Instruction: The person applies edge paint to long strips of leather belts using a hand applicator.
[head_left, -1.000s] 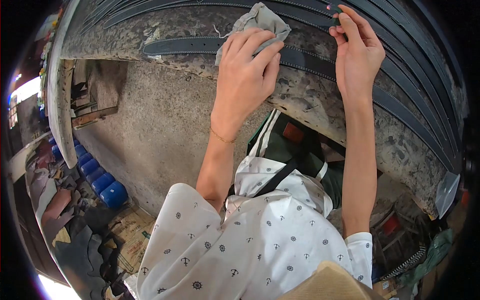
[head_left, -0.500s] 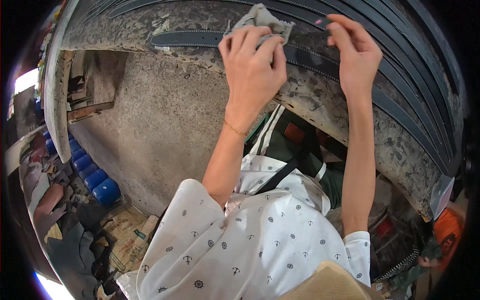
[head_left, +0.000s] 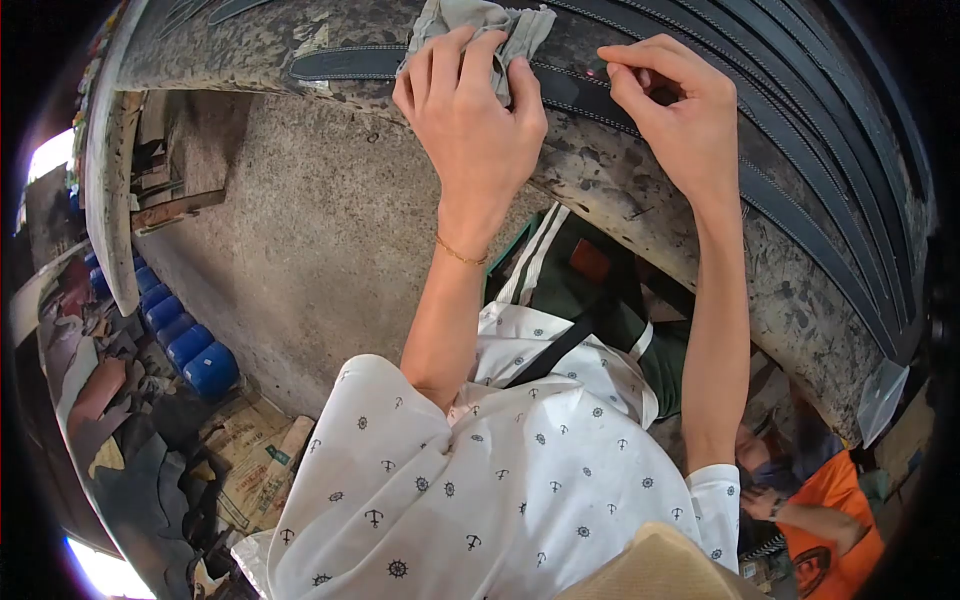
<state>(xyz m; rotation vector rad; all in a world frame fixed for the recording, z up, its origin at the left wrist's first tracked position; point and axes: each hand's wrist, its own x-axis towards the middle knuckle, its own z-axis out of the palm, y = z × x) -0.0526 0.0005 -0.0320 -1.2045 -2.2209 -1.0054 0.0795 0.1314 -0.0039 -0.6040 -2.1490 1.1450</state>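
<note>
My left hand (head_left: 472, 115) presses a crumpled grey cloth (head_left: 522, 35) against a dark leather belt strap (head_left: 350, 64) with white edge stitching. The fingers are bent over the cloth, and part of the strap is hidden beneath it. To the right, my right hand (head_left: 690, 110) hovers over the same strap with thumb and forefinger pinched together. A tiny pinkish spot shows by those fingertips; what they hold is too small to make out.
Several more stitched straps (head_left: 830, 150) curve along the right of the stained worktop (head_left: 800, 260). Blue containers (head_left: 210, 370) and leather scraps (head_left: 140, 490) lie on the floor at left. A person in an orange shirt (head_left: 835, 510) is at lower right.
Both my hands have shifted left, the cloth sliding along the strap under my left hand. My right hand has come lower, nearer the strap. The person in orange has moved further into view.
</note>
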